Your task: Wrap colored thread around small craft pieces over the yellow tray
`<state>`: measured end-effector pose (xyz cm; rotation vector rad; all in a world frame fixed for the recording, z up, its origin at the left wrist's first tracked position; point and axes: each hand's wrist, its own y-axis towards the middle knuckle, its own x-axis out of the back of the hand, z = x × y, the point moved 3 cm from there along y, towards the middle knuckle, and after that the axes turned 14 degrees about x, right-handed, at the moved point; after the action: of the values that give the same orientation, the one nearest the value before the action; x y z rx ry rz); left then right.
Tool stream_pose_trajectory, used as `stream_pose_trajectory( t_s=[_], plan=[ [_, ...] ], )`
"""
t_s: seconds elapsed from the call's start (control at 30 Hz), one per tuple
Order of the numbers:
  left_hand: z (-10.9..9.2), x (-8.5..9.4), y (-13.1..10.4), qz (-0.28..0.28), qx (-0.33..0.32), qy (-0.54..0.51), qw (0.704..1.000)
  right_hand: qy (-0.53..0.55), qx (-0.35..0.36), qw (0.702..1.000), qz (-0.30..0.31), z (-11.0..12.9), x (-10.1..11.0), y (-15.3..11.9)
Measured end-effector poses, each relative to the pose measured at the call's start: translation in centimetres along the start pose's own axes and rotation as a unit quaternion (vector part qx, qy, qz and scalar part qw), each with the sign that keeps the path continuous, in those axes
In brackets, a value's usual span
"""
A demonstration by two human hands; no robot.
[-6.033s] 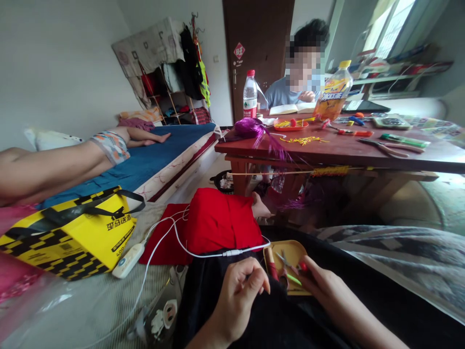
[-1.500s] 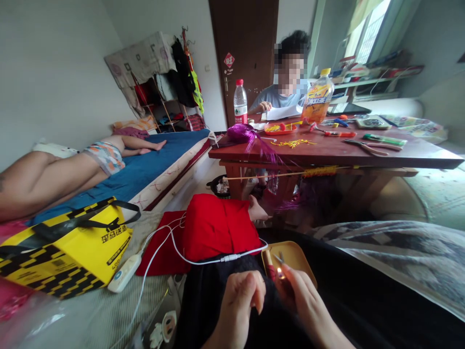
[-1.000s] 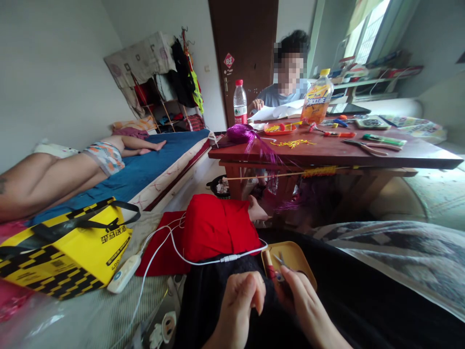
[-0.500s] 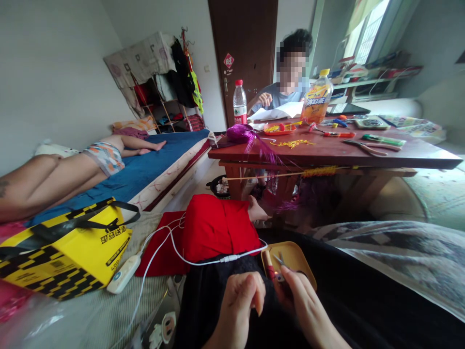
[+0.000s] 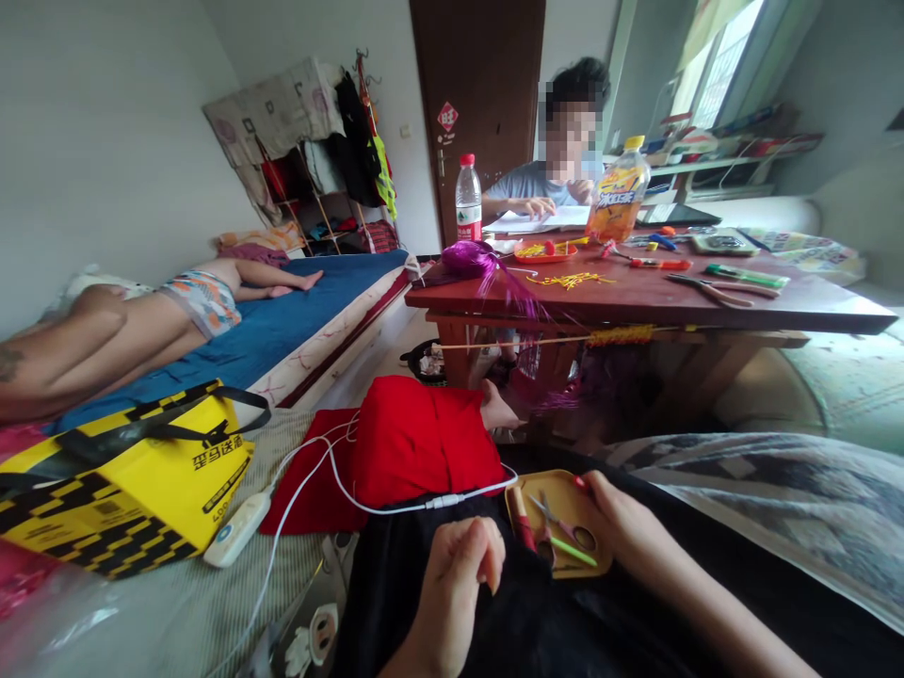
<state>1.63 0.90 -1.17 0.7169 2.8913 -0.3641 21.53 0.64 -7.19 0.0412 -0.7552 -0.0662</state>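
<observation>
The left hand [image 5: 459,574] is held above black cloth [image 5: 529,626], its fingers closed, any contents hidden; a gap separates it from the yellow tray [image 5: 565,492]. At the tray's right edge, a small red object [image 5: 580,482] is gripped by the right hand's [image 5: 613,507] fingers. Scissors [image 5: 565,524] are contained within the rim.
</observation>
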Motion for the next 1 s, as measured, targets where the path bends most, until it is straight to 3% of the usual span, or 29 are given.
stream_pose_trajectory(
  t_s=[0.1,0.23,0.37,0.47,0.63,0.73,0.83,1.0],
  plan=[
    [-0.1,0.1,0.1,-0.011,0.007,0.006,1.000,-0.091,0.001,0.994,0.057,-2.4,-2.3,0.8],
    [-0.1,0.4,0.3,-0.011,0.006,0.029,1.000,-0.172,0.022,0.980,0.098,-3.1,-5.5,0.8],
    [0.1,0.6,0.7,0.000,-0.003,0.045,0.999,-0.218,0.061,0.969,0.095,-2.2,-5.6,0.7],
    [-0.1,0.5,1.0,0.001,-0.008,0.046,0.999,-0.243,0.082,0.965,0.060,-0.9,-1.8,2.7],
    [-0.7,0.1,1.4,-0.027,-0.001,0.021,0.999,-0.307,0.055,0.945,-0.094,1.3,11.7,11.3],
    [-0.3,0.2,2.0,-0.022,0.008,0.027,0.999,-0.344,0.012,0.928,-0.138,1.6,18.4,16.6],
    [0.4,0.6,2.8,-0.025,0.019,0.026,0.999,-0.370,-0.017,0.921,-0.124,1.2,21.3,20.2],
    [1.0,1.1,3.9,-0.019,0.028,0.030,0.999,-0.396,-0.011,0.915,-0.073,0.7,21.1,23.6]
  ],
)
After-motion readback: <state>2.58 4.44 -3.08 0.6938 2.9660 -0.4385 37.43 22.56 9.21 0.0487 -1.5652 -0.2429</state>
